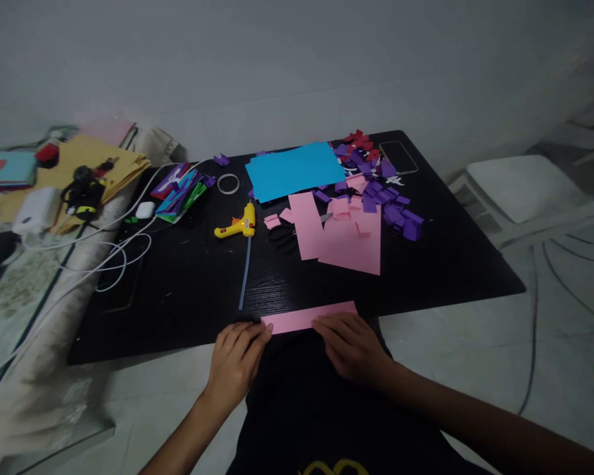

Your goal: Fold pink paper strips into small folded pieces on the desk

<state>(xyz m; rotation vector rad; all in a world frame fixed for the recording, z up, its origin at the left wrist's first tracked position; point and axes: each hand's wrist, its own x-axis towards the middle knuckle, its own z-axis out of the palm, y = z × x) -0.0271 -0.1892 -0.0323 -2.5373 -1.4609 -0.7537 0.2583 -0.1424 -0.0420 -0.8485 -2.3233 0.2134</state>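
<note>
While flat at table point(188, 277) edge, pink strip point(307, 318) between left hand point(235, 363) and right hand point(351, 346), both tight on its ends.

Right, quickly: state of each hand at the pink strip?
Left hand: fingers curled, touching the left end of the pink paper strip; a grip cannot be told.
Right hand: open, fingers laid flat on the strip.

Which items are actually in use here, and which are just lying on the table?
In use: pink strip at the near edge of the table, with left hand and right hand on it.
Lying about: pink sheets, purple folded pieces, yellow glue gun, blue sheet, tape ring, white cables.
</note>
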